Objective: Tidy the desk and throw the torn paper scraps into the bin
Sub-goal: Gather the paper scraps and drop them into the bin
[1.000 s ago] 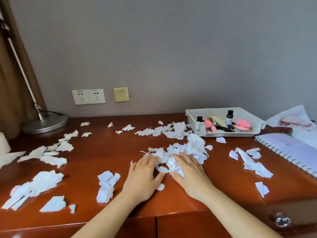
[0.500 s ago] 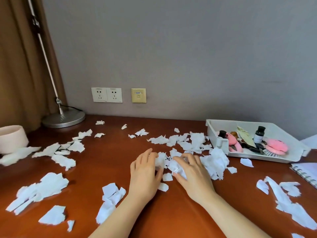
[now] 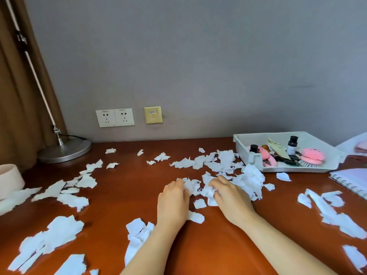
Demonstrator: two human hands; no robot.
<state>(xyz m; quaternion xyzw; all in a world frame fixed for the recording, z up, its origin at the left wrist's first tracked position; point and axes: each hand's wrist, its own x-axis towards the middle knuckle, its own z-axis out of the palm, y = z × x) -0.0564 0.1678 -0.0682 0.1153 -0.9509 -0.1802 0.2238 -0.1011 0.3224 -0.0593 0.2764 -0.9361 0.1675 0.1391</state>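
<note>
White torn paper scraps lie all over the red-brown desk, with the thickest pile at the centre. My left hand rests on the desk with its fingers curled into the scraps at the pile's near edge. Just to its right, my right hand grips a crumpled wad of scraps between fingers and thumb. More scraps lie at the near left and at the right. No bin is in view.
A white tray with small bottles and pink items stands at the back right. A spiral notebook lies at the right edge. A lamp base and a cream round container stand at the left.
Both hands' fingers have curled in, bunching scraps together at the pile's near edge. The camera has turned left and lifted, shifting the tray and notebook to the right.
</note>
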